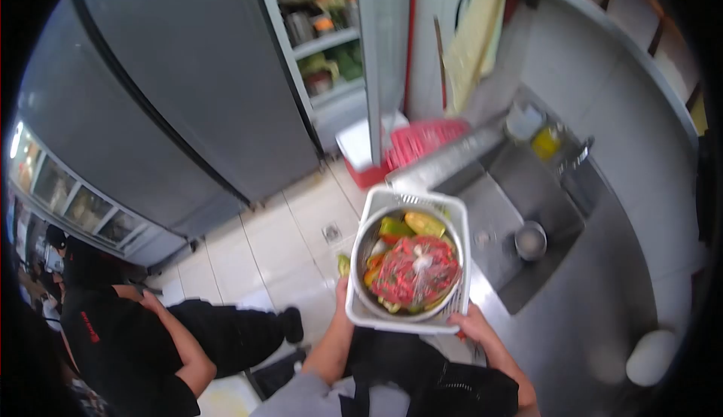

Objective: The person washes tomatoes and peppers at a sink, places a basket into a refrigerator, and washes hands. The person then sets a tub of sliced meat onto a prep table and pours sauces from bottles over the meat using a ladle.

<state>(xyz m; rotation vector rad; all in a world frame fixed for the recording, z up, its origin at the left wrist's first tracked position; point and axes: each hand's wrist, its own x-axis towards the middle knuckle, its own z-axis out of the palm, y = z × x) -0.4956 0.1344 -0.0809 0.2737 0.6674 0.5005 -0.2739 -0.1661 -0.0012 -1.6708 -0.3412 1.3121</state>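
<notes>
A white plastic basket [465, 245] is held level in front of my body. My left hand [343, 295] grips its left side, the fingers mostly hidden behind it. My right hand [473, 324] is closed on the near right corner. Inside the basket sits a round metal bowl [357, 272]. Cut vegetables [424, 224], green, yellow and orange, lie around the bowl's edge. On top of them rests red sliced meat [414, 275] in what looks like a clear plastic bag. A small green piece [343, 264] shows just beyond my left hand.
To the right is a steel sink [520, 225] with a metal cup [530, 241] in it. Ahead, a fridge door [369, 56] stands open beside a red crate [425, 140]. A person in black [124, 334] stands at the left. A floor drain [331, 232] lies ahead.
</notes>
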